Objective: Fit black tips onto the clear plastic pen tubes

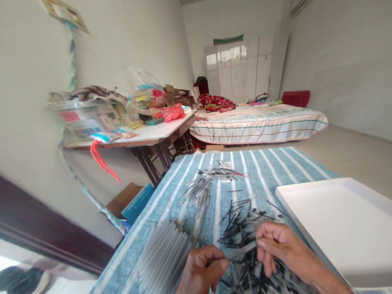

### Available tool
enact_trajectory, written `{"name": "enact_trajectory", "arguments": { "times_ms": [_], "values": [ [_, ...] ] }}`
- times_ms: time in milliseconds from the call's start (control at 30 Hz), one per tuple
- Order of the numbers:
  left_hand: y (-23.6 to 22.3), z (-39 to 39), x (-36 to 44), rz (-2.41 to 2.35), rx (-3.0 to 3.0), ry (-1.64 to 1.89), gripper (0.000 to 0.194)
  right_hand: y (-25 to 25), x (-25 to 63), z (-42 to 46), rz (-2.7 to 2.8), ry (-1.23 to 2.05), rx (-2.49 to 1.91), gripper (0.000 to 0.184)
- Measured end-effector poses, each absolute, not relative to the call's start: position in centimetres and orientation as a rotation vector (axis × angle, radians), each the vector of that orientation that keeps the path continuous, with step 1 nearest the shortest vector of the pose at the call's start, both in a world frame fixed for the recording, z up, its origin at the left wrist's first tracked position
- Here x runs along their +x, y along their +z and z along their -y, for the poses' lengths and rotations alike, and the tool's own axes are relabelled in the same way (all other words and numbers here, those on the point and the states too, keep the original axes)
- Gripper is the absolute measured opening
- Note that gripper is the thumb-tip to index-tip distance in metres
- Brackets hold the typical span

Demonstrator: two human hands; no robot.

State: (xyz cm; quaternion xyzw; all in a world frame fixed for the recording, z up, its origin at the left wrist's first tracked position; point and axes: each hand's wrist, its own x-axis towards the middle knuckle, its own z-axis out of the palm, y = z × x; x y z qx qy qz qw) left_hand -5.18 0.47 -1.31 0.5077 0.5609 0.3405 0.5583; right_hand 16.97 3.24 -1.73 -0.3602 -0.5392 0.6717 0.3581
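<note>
Grey, thin tubing [243,250] is sitting in the pinching grip of the left hand [205,267] and right hand [286,250], over the messy black-and-grey pile [237,226] on the blue-and-white striped table [260,171], where weak pinching could be making it drop and get lost.

No text, brand or number can be read; the pale marks on the blue box [139,201] are too small to make out; the print on the packet [105,136] above the red cord [102,162] is blurred.
</note>
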Motion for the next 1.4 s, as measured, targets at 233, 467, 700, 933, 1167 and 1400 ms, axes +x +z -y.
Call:
{"name": "enact_trajectory", "arguments": {
  "times_ms": [233,467,700,933,1167,1400],
  "values": [
    [-1.7,-0.6,-5.2,-1.262,1.128,0.806,0.033,-1.8,17.1,-3.4,1.445,1.706,-0.978,0.031],
    [-1.5,-0.6,-4.9,-1.280,1.147,0.797,0.032,-1.8,17.1,-3.3,1.490,1.707,-0.967,0.032],
    [-1.7,-0.7,-4.8,-1.318,1.186,0.800,0.032,-2.7,16.9,-3.6,1.525,1.699,-1.086,0.040],
    [-1.8,-0.7,-4.9,-1.321,1.183,0.805,0.030,-2.6,16.8,-3.6,1.479,1.751,-1.091,0.037],
    [-1.7,-0.7,-4.8,-1.316,1.205,0.782,0.030,-2.9,16.9,-3.7,1.472,1.771,-1.049,0.036],
    [-1.5,-0.7,-4.8,-1.316,1.212,0.761,0.029,-3.0,16.8,-3.6,1.448,1.793,-1.034,0.037]
  ]
}}
